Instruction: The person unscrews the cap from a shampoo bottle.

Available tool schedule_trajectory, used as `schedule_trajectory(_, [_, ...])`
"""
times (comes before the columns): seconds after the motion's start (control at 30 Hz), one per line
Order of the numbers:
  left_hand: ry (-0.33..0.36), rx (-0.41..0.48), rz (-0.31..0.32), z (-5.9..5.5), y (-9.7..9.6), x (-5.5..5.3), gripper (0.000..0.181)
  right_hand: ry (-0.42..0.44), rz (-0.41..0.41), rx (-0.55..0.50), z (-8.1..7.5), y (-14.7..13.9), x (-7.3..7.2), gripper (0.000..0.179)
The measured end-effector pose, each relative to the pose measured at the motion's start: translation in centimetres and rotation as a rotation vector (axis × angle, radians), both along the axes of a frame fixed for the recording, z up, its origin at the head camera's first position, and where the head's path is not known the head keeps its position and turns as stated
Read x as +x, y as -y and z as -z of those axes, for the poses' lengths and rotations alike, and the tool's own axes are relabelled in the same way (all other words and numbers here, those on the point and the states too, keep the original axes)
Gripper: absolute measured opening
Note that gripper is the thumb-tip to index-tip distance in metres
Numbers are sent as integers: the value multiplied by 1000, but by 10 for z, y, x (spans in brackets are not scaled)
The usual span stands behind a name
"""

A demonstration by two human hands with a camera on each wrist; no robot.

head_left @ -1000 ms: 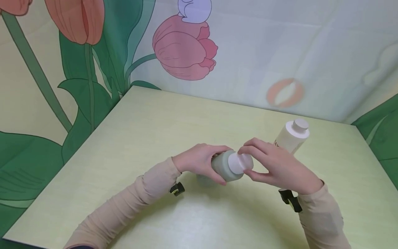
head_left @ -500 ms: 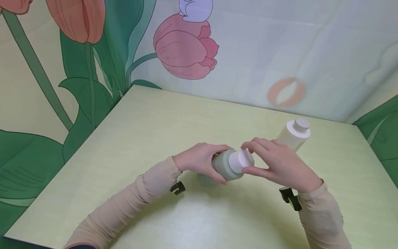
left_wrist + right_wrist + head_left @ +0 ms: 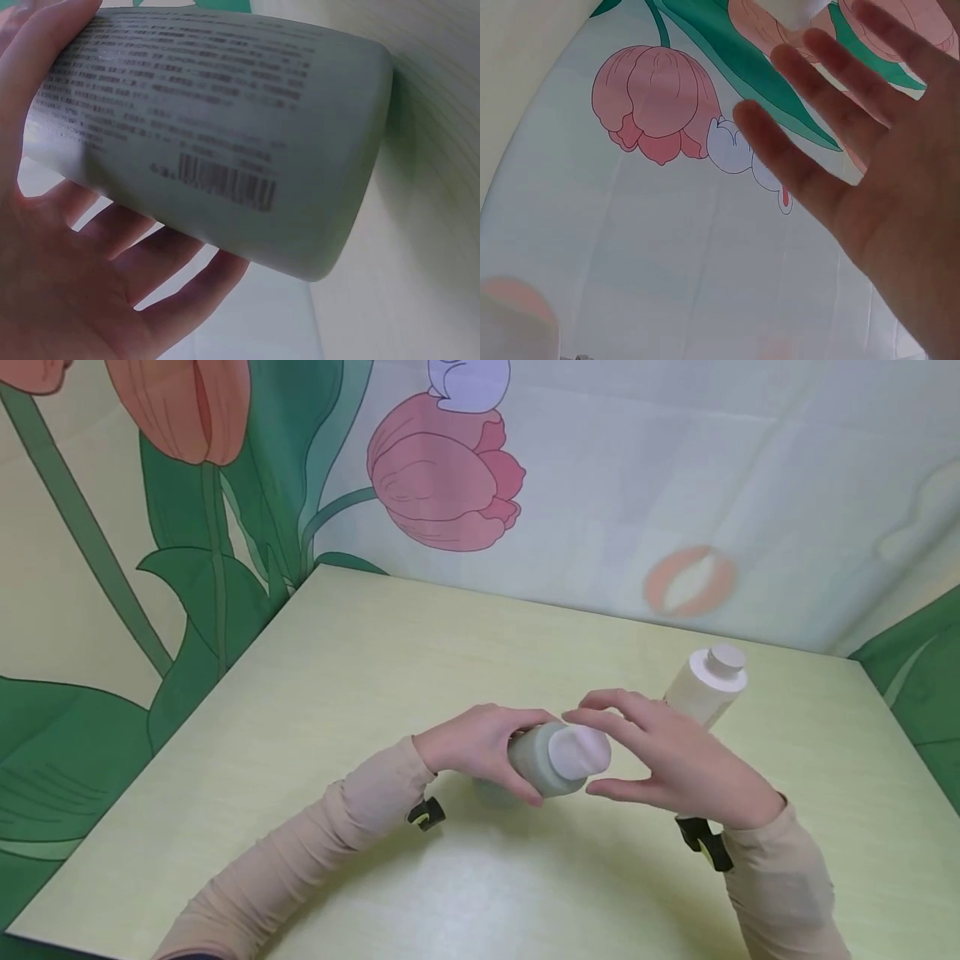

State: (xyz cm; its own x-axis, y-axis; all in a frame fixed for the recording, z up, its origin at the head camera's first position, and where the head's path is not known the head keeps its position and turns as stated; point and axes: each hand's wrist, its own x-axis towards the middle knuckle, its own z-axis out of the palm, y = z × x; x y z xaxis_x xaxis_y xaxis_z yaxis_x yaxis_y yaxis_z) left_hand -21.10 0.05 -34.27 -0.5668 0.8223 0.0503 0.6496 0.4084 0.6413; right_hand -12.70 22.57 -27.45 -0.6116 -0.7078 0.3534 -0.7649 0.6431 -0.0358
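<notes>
A grey-green bottle [image 3: 534, 758] with a white cap [image 3: 583, 753] leans to the right over the table, held by my left hand [image 3: 476, 745] with thumb and fingers around its body. Printed text and a barcode show on the bottle's side [image 3: 225, 135] in the left wrist view, its base close to the tabletop. Over the cap, my right hand [image 3: 675, 764] has its fingers stretched out and spread. Its fingertips overlap the cap's far side in the head view, while the thumb stands apart from it below. In the right wrist view, a bit of the white cap [image 3: 795, 10] shows above the fingers.
A white bottle [image 3: 705, 689] with a knob-like top stands behind my right hand, partly hidden by it. The pale yellow table [image 3: 420, 635] runs back to a curtain [image 3: 600, 485] printed with tulips. Dark wrist mounts sit under both sleeves.
My right thumb has come away from the cap's edge, and the fingers have opened wider and moved left over it. My left hand and the bottle stay in place.
</notes>
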Motion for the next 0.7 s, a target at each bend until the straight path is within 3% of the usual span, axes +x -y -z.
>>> schedule_trajectory(0.13, [-1,-1,11,0,1,1,68,-46,133,-5,1,2,1,60])
schedule_trajectory(0.27, [-1,1,8,-1,0,2,66,-79,186,25,4,4,1,47])
schedule_trajectory(0.5, [10,4,4,-2,0,2,66,-92,88,42,3,3,1,38])
schedule_trajectory(0.63, [19,0,-5,-1,1,1,68,-38,29,49,0,2,2,52])
schedule_trajectory(0.7, [17,-3,-5,0,1,1,69,-25,48,40,0,2,2,59])
